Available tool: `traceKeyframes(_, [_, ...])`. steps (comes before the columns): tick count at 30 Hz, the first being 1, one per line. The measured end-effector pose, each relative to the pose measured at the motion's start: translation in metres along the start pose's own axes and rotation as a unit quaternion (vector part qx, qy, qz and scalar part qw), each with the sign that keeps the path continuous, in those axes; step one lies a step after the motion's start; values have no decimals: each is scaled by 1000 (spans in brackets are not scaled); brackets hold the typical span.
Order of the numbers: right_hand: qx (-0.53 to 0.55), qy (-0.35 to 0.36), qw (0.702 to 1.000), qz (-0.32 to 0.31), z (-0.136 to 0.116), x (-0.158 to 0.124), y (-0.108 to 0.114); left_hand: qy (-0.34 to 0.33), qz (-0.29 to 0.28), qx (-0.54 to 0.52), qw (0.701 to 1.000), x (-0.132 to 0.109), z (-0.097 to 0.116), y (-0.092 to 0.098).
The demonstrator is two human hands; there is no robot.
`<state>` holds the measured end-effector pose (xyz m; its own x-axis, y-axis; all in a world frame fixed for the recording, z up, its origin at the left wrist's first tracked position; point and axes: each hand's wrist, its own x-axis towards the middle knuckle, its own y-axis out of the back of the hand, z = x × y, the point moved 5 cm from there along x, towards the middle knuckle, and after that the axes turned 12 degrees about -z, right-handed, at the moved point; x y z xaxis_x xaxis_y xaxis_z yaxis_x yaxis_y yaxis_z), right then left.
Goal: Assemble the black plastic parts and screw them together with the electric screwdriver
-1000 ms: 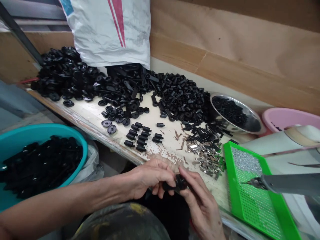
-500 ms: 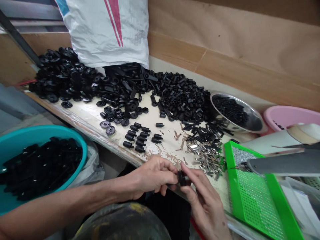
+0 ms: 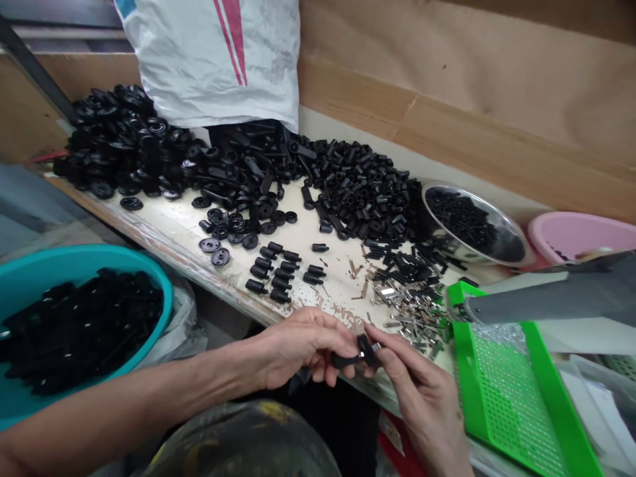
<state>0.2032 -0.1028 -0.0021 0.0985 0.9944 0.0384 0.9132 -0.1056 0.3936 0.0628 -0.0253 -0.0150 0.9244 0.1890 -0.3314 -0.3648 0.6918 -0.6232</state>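
Observation:
Just beyond the table's front edge, both hands meet on a small black plastic part with a round end [image 3: 366,350]. My left hand [image 3: 303,344] is closed on its longer side, fingers curled beneath. From the other side, my right hand [image 3: 422,391] pinches the round end between thumb and fingers. A shiny metal bit [image 3: 376,346] shows at the right fingertips; its exact shape is too small to tell. Beyond the hands, several black cylindrical knobs with thin stems [image 3: 281,283] lie in loose rows. Small metal clips [image 3: 410,308] are scattered nearby on the right.
Black discs [image 3: 124,146] and hollow black pieces [image 3: 365,189] are heaped at the back below a white sack [image 3: 218,66]. A steel bowl [image 3: 519,248], pink basin [image 3: 581,232], green tray [image 3: 561,404] and grey tapered tool [image 3: 536,298] occupy the right; a teal tub [image 3: 166,291] stands left.
The hands have turned the black part, so more of its long side and the shiny metal show. The grey tool's body appears higher and further left over the green tray.

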Motion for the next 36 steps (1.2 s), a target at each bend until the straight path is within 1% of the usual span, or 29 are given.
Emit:
traceKeyframes(2, [79,-32,996,17,8,0,0,7,-13,-9,1000,1,-1,0])
traceKeyframes(4, [127,-51,990,24,14,0,-1,16,-19,-18,1000,1,-2,1])
traceKeyframes(6, [126,-53,990,19,13,0,-2,24,-17,-26,999,0,-4,3])
traceKeyframes(11, [69,-32,997,-14,0,2,-2,40,-19,-57,997,-3,-10,4])
traceKeyframes(13, [86,-36,995,-35,-2,3,-5,41,-24,-66,997,-3,-13,3])
traceKeyframes(15, [119,-44,991,-40,1,3,-8,36,-32,-67,997,-2,-15,2])
traceKeyframes(19, [170,-62,984,2,13,-1,-11,24,-37,-61,997,0,-14,0])
traceKeyframes(22, [214,-69,974,11,20,-4,-14,22,-26,-57,998,3,-12,0])
traceKeyframes(25, [208,-66,976,14,21,-4,-14,34,-13,-63,997,5,-13,0])
traceKeyframes(30, [196,-79,976,46,24,-5,-11,49,15,-55,997,9,-15,1])
traceKeyframes(33, [219,-88,971,46,28,-6,-12,32,4,-50,998,10,-13,0])
traceKeyframes(36, [230,-81,969,48,30,-7,-11,9,-13,-55,998,11,-11,-2])
